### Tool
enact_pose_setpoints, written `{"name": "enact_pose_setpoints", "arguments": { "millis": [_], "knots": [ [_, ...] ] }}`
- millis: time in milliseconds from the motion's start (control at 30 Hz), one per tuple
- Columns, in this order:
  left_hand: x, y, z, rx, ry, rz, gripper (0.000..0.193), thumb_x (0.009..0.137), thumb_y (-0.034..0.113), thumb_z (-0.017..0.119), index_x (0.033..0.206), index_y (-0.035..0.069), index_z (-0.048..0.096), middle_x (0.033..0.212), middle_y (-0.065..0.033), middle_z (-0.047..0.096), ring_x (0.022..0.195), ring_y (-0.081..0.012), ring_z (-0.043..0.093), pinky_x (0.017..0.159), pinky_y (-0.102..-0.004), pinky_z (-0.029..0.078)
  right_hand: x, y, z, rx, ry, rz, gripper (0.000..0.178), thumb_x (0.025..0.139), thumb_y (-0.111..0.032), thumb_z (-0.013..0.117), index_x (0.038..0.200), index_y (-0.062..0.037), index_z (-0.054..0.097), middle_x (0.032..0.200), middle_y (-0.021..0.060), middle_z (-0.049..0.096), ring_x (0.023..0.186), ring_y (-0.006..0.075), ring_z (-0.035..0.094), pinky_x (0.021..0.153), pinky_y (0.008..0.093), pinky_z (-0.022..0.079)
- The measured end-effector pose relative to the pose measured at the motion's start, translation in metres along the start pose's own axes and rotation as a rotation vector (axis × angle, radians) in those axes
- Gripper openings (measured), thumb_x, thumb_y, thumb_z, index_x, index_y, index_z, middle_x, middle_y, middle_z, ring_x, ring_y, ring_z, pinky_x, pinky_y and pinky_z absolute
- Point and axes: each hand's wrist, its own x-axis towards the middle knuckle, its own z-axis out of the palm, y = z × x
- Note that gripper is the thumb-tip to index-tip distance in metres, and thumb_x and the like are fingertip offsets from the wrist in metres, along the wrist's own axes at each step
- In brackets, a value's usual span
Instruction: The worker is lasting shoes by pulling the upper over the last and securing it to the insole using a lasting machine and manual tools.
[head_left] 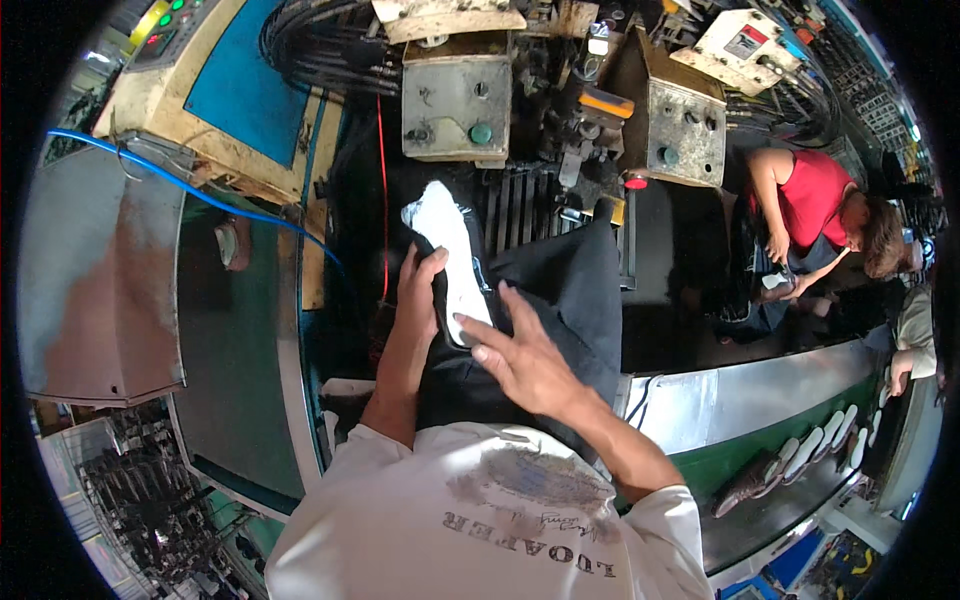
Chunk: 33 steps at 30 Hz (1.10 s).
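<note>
A shoe (450, 262) with a long white underside facing up rests over my lap on dark cloth. A little of its black side shows along the edge, and one end looks crumpled and bright. Wrapped round its left side is my left hand (422, 285), thumb on the rim. From the right, my right hand (525, 358) reaches over the nearer end with its fingers spread. One fingertip appears to touch the white surface; no grip shows in that hand.
Ahead stand machine boxes with green buttons (481, 133) and a red knob (636, 182). A blue hose (190, 186) crosses the left side. Several brown shoes (745, 484) with white undersides line a green conveyor at right. A co-worker in red (820, 200) handles another shoe.
</note>
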Motion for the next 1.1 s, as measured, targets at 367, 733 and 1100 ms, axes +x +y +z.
{"name": "enact_pose_setpoints", "arguments": {
  "millis": [367,733,1100],
  "knots": [
    [-0.010,0.016,-0.025,-0.088,-0.001,0.016,0.058,0.099,0.020,0.066,0.155,0.005,0.056,0.133,-0.0076,0.070,0.118,-0.0210,0.068,0.103,-0.0365,0.056,0.019,-0.017,-0.001,-0.054,-0.253,0.049,0.056,0.113,-0.041,0.054,0.166,-0.0212,0.051,0.169,0.0483,0.018,0.159,0.0633,0.023,0.131,0.0613,0.027],
    [-0.039,0.032,-0.013,0.041,-0.027,-0.089,0.065,0.097,0.026,0.059,0.158,0.006,0.051,0.133,-0.0096,0.071,0.113,-0.0204,0.073,0.097,-0.0346,0.060,0.085,0.003,-0.017,-0.333,0.172,-0.019,0.064,0.110,-0.045,0.060,0.168,-0.0216,0.046,0.162,0.0442,0.037,0.151,0.0586,0.040,0.124,0.0603,0.039],
    [-0.030,0.016,-0.019,0.129,-0.112,-0.012,0.068,0.099,0.008,0.066,0.163,0.003,0.046,0.144,-0.0110,0.065,0.130,-0.0211,0.063,0.111,-0.0360,0.051,0.062,0.006,-0.018,-0.996,-0.034,-0.008,0.073,0.102,-0.016,0.057,0.170,-0.0369,0.041,0.159,0.0382,0.047,0.146,0.0531,0.050,0.116,0.0563,0.048]
  ]
}}
